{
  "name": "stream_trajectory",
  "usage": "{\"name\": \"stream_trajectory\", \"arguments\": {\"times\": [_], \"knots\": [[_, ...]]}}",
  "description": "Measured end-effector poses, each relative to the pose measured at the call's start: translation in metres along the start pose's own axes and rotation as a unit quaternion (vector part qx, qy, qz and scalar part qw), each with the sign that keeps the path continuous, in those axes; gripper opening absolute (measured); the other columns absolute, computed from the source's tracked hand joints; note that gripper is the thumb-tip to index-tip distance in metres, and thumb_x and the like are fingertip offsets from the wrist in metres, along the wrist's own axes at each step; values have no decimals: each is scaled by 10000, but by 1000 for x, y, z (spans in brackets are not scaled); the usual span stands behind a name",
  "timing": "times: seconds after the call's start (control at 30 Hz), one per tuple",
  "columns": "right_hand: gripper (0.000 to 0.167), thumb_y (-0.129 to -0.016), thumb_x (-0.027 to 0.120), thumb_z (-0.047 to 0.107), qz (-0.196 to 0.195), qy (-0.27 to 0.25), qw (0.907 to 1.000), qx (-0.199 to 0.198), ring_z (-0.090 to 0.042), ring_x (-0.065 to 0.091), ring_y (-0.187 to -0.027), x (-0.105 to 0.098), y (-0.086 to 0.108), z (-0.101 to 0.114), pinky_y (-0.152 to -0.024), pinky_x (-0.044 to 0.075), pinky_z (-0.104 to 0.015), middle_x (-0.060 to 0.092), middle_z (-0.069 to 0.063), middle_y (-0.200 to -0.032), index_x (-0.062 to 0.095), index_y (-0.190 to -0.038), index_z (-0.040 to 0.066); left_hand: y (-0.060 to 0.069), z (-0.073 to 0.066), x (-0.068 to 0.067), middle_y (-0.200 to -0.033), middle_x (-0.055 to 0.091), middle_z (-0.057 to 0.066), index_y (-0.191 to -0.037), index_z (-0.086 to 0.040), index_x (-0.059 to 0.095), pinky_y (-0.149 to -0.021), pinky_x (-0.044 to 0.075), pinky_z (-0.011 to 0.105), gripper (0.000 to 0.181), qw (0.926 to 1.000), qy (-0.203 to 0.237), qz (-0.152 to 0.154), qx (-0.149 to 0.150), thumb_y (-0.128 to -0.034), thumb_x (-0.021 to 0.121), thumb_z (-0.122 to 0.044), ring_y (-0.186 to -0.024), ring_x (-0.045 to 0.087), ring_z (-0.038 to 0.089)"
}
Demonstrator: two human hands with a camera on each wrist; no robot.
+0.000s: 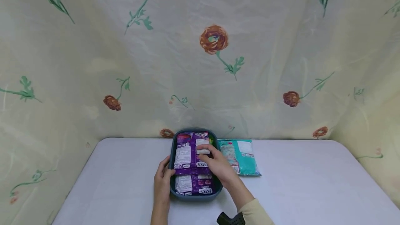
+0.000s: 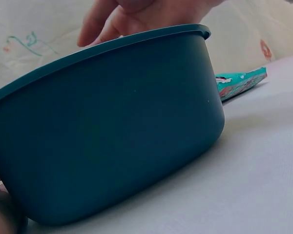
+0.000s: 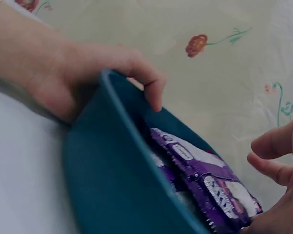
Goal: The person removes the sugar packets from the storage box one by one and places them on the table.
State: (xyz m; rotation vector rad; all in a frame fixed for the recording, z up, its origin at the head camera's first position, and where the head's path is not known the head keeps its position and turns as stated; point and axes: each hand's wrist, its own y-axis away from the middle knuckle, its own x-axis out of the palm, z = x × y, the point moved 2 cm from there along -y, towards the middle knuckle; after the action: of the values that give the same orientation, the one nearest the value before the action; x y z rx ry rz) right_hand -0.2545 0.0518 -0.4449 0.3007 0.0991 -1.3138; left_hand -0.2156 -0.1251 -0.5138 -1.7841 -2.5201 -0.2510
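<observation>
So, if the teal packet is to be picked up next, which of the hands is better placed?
Probably the right hand: it is nearer the teal packet, which lies right of the container. The left hand holds the container's left side, farther away.

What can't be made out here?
Head view: floor of the blue tub, covered by purple packets.
Head view: fine print on the teal packet, too small.
Left wrist view: the tub's contents, hidden by its wall.
Right wrist view: part of the right hand, cut off by the edge.
</observation>
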Motion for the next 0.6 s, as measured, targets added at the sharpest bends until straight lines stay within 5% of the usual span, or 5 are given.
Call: {"name": "stream_trajectory", "arguments": {"times": [0.17,0.47,0.6], "knots": [[255,-945,526,207,-216,229,9992,-233,-299,466,-1200,1,1,0,-989,360,-533,496,-112,-1360,589,-1191,179,0,2,1,-1422,477,110,-1373,-180,482,-1048,326,374,522,10000,41,19,-12,-859,489,-89,-1291,465,242],[275,-952,501,153,-182,-581,9976,-331,-338,493,-1229,-5,-4,-3,-992,404,-490,435,-147,-1402,546,-1221,122,0,3,1,-1418,476,135,-1368,-147,485,-1088,294,446,532,10000,72,-48,-22,-840,483,-73,-1308,451,270],[293,-943,508,142,-247,-954,9948,-268,-271,575,-1039,-7,-10,-3,-834,486,-368,500,-166,-1297,534,-1234,123,-1,1,1,-1415,478,137,-1369,-154,485,-1087,288,462,528,10000,68,-73,4,-847,481,-75,-1296,458,275]]}}
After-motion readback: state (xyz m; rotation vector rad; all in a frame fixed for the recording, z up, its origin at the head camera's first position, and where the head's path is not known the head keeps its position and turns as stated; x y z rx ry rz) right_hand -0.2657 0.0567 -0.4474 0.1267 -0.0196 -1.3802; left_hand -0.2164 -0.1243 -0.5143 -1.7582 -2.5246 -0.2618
